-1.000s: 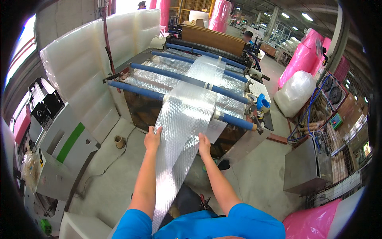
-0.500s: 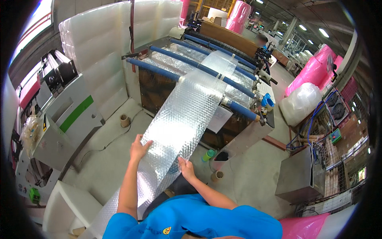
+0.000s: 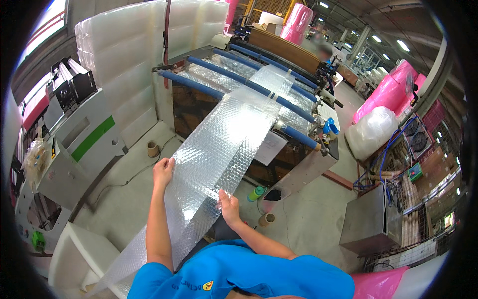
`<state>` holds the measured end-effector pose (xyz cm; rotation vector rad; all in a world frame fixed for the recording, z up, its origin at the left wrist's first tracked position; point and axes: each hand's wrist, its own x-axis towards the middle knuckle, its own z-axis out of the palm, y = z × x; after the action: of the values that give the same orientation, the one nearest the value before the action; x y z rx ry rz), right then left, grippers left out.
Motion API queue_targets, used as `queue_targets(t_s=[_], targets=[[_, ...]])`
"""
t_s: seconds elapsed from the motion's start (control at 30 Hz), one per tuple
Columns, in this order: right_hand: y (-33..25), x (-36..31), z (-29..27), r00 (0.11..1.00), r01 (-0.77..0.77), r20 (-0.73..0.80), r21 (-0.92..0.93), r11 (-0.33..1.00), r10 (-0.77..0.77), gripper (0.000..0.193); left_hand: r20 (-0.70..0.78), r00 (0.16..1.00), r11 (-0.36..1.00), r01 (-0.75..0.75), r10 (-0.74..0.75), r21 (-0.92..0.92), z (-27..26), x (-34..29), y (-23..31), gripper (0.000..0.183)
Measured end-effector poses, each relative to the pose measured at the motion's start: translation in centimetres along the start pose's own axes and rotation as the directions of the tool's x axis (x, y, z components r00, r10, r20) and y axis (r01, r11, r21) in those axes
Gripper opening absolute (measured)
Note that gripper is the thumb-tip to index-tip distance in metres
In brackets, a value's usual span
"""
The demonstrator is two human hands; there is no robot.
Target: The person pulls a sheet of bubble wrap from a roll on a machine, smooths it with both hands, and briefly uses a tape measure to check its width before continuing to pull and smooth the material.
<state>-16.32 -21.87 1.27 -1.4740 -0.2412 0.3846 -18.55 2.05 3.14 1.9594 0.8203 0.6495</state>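
Observation:
A long strip of clear, silvery bubble wrap (image 3: 219, 144) runs from the machine's blue rollers (image 3: 231, 75) down toward my body and on to the lower left. My left hand (image 3: 163, 173) is closed on the strip's left edge, thumb on top. On the opposite edge, my right hand (image 3: 229, 207) pinches the film with its thumb uppermost. Between my hands the wrap is stretched fairly flat, bright with reflected light. Below them it slopes past my left forearm toward a white foam-like bin (image 3: 82, 249). The fingers beneath the film are hidden.
A green bottle (image 3: 257, 193) and a cardboard tube (image 3: 267, 219) stand on the floor to the right. Another tube (image 3: 153, 148) and a cable lie left. White wrapped stacks (image 3: 119, 60) line the back left; a metal box (image 3: 369, 223) stands right. A person (image 3: 324, 52) is far off.
Both hands have shifted: the left one outward and slightly up, the right one slightly left and down the edge. The strip between them is spread flatter. My head view has turned slightly.

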Motion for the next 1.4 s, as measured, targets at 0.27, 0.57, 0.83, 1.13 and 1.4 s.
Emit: queue_targets(t_s=[0.27,0.57,0.83,1.13,1.4], targets=[[6.5,1.7,-3.5,0.996,-0.085,-0.036,-0.180,0.980,0.080,0.036,0.041,0.993,0.969,0.100,-0.112,0.227,4.6,-2.7,-2.7,0.034],[9.5,3.6,-4.2,0.998,0.008,-0.050,-0.392,0.920,-0.031,0.040,0.037,0.999,0.936,0.006,-0.020,0.352,7.7,-2.2,-4.8,0.030],[9.5,4.0,-4.2,0.997,-0.065,-0.060,-0.287,0.956,0.050,0.040,0.038,0.999,0.905,-0.022,0.007,0.425,9.1,-1.5,-6.5,0.029],[11.1,4.9,-5.0,0.999,-0.041,-0.036,-0.451,0.892,0.027,0.043,0.058,0.997,0.900,-0.064,0.043,0.430,11.1,-1.5,-8.9,0.028],[13.0,9.5,-7.0,0.991,-0.106,-0.109,-0.302,0.947,0.076,0.035,-0.060,0.993,0.928,-0.076,0.104,0.366,14.6,1.4,-6.8,0.028]])
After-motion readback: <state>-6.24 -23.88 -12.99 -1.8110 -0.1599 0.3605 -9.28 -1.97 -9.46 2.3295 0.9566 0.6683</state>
